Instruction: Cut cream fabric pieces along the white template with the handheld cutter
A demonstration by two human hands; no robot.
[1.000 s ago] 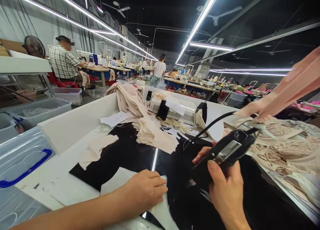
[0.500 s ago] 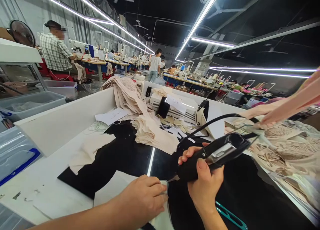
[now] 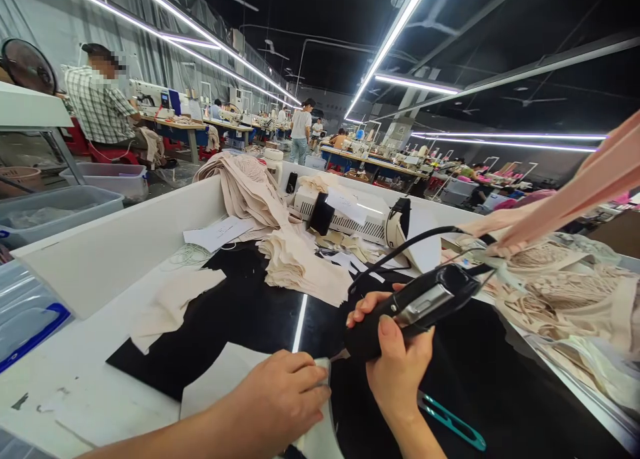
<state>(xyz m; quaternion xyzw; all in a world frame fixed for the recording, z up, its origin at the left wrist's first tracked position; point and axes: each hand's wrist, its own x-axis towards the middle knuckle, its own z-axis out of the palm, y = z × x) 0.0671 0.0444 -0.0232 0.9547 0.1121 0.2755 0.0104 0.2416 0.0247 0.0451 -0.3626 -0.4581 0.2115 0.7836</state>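
We hold our left hand palm down, forearm in from the lower left; its fingers bend close together over the edge of the pale piece on the counter, and, thumb hidden, we cannot tell if they pinch it. Our right hand, forearm up from below, wraps its fingers round the black tool, tip angled toward that edge.

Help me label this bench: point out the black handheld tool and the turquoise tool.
Black handheld tool [image 3: 424,304]: head view, on its silver panel.
Turquoise tool [image 3: 475,439]: head view, on its rounded end.
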